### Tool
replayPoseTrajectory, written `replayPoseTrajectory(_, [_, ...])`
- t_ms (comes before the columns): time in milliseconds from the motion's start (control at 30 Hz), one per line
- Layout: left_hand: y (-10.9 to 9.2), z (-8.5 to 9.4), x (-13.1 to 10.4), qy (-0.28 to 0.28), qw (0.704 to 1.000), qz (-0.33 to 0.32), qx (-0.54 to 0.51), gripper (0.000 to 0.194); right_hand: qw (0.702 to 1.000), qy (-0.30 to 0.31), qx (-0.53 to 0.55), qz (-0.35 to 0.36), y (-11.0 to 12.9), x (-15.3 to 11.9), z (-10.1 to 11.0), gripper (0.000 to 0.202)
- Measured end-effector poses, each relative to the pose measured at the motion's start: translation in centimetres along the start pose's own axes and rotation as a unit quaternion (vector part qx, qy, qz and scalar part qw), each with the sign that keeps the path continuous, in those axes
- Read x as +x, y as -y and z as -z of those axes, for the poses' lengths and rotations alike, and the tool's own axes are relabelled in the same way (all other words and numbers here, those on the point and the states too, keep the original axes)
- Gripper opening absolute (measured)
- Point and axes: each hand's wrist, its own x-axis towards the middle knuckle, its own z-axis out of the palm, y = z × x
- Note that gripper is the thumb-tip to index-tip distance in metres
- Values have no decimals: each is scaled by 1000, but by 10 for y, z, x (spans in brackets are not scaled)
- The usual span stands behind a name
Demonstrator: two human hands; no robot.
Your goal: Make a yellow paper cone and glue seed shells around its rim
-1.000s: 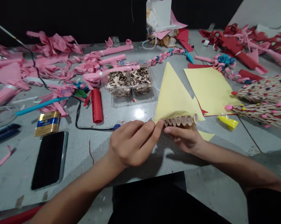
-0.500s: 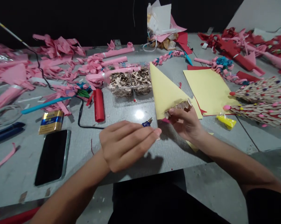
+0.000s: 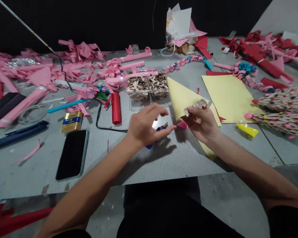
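My right hand [image 3: 203, 122] grips a yellow paper cone [image 3: 185, 97] near its wide end, which carries a row of pale seed-like flakes [image 3: 198, 104] along the rim. The cone's point faces up and left. My left hand [image 3: 150, 125] hovers left of the cone, thumb and fingers apart, with nothing visible in it. Below that hand lies a blue tool with a metal tip [image 3: 161, 128], partly hidden, apparently on the black cord [image 3: 111, 129]. Behind my hands stands a clear plastic box [image 3: 149, 93] with two compartments full of similar flakes.
Yellow sheets [image 3: 224, 96] lie at right beside two flake-covered cones [image 3: 282, 120] and a yellow packet [image 3: 248, 130]. To the left are a phone [image 3: 72, 154], a gold-and-blue pack [image 3: 72, 121], dark blue pliers [image 3: 20, 134] and a red roll [image 3: 116, 108]. Pink paper pieces [image 3: 82, 51] cover the back.
My left hand has turned from fingers together, back upward, to thumb and fingers spread. The cone stays in my right hand, tilted slightly. The whole view has shifted, with things appearing further right.
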Motion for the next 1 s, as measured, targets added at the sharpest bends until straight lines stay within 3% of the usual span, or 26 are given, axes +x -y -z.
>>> replayPoseTrajectory(167, [-20, -15, -3, -70, 989, -95, 84, 13, 1000, -8, 4, -15, -3, -8, -5, 47])
replayPoseTrajectory(600, [-24, -1, -4, -91, 947, -208, 225, 12, 999, 26, -35, -19, -5, -22, -11, 55])
replayPoseTrajectory(767, [-25, -2, -1, -78, 945, -239, 212, 13, 998, 38, -45, -6, -5, -19, -12, 49])
replayPoseTrajectory(867, [-11, 9, 4, -86, 972, -191, 110, 19, 999, 28, -33, 9, -1, -12, -9, 35])
replayPoseTrajectory(967, [14, 39, 8, -151, 984, -44, 80, 15, 999, 15, -41, 32, 4, -2, -3, 29])
replayPoseTrajectory(1000, [22, 51, 9, -137, 986, 6, 93, 15, 998, 12, -44, 38, 5, 2, 0, 28])
